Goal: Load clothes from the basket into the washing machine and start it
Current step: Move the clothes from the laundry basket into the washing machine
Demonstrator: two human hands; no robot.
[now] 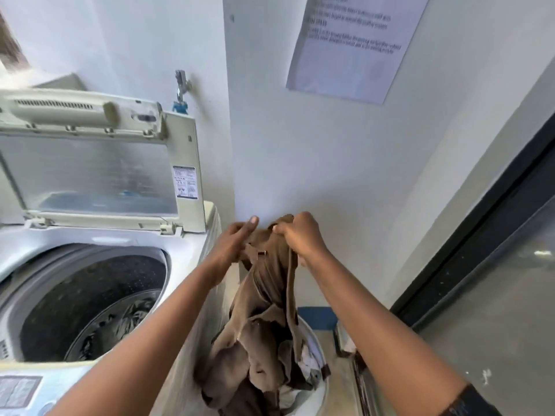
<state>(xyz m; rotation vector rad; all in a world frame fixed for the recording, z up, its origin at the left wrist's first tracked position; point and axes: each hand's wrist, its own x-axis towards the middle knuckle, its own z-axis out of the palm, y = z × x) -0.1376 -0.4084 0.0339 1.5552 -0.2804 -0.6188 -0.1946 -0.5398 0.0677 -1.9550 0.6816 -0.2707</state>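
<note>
- A white top-loading washing machine [186, 244] stands against the pale wall, its clear-panelled lid [90, 169] propped upright at the back.
- The perforated metal drum [60, 295] is open, and some dark crumpled clothes [132, 316] already lie at the bottom of it.
- Just to the right of the machine, low on the floor and close against its side, sits a round white plastic basket [315, 333].
- A long brown cloth garment [270, 295] is lifted out of that basket. Its top is held up to the right of the machine at about lid-hinge height, while its lower folds trail into the basket over some pale laundry.
- The right hand [300, 235] is clenched round the top edge of the garment, knuckles up.
- The left hand [234, 244] is nearer the machine and touches the same top edge. Its fingers are mostly stretched out, and I cannot tell whether it really pinches the cloth.
- A metal tap [181, 85] juts from the wall above the machine's back right corner.
- A printed paper notice [354, 46] hangs higher up, to the right of the machine.
- A dark-framed glass door [495, 265] stands well right of the machine, beyond the basket.
</note>
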